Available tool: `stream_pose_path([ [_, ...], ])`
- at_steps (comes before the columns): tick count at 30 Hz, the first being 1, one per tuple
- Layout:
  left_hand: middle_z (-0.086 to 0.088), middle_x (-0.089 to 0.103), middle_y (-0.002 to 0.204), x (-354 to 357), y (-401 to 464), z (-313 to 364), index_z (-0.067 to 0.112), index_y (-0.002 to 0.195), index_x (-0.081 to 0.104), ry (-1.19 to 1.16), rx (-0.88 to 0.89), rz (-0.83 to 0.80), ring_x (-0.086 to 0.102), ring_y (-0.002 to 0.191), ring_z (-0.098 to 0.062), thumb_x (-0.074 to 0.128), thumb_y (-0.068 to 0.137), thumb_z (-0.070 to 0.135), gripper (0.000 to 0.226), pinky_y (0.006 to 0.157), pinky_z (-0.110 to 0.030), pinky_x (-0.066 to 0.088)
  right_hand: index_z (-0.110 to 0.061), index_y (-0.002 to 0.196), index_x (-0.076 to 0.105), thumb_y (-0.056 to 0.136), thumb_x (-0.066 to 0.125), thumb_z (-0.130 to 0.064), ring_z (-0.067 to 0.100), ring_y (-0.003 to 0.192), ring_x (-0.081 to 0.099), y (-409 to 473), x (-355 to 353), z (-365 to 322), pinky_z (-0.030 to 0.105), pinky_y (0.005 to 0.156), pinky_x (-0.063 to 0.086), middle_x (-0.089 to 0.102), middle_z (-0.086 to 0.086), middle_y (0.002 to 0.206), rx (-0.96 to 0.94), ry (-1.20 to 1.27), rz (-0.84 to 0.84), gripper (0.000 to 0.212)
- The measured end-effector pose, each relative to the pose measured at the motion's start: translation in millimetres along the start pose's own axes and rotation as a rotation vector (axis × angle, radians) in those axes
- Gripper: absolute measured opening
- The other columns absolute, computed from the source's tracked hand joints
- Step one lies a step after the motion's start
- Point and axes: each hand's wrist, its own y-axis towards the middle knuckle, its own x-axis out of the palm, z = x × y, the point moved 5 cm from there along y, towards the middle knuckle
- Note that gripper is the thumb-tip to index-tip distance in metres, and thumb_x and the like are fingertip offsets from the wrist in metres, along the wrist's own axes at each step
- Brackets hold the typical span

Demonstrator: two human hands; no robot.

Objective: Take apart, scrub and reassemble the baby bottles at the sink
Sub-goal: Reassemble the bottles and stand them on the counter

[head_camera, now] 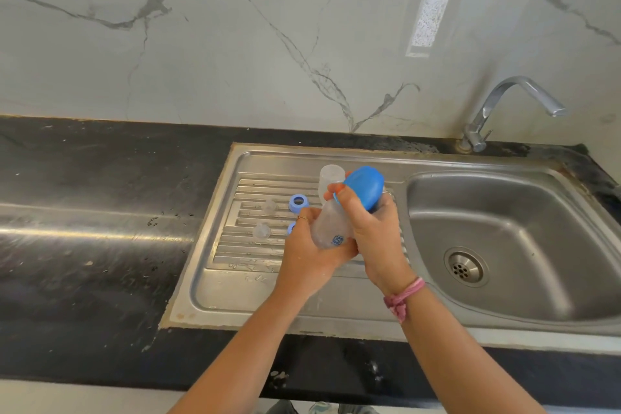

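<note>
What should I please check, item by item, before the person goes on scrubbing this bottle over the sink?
1. Clear plastic baby bottle firmly held: ok, left hand grips its base.
2. Blue scrubbing tool at the bottle's mouth: ok, right hand grips it.
3. Brush end inside the bottle: cannot tell, the hands hide it.
4. Loose parts kept on the ribbed steel drainboard: ok, two blue screw rings and two clear teats lie there, a second clear bottle behind.
5. Chrome tap running: not ok, no water shows.
6. Sink drain unblocked: ok.
</note>
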Motion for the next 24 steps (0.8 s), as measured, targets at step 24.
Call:
stream_pose_path([
  [24,0.015,0.068,0.081,-62.7,18.3,-20.7,0.03,0.108,0.051,-0.198,0.021,0.049,0.068,0.072,-0.006,0.085,0.069,0.013,0.054,0.057,-0.026,0.057,-0.014,0.089,0.07,0.08,0.077,-0.018,0.012,0.075,0.066,19.5,79.7,26.2,0.025,0.066,0.056,0.066,0.002,0.081,0.002,-0.022,-0.195,0.013],
])
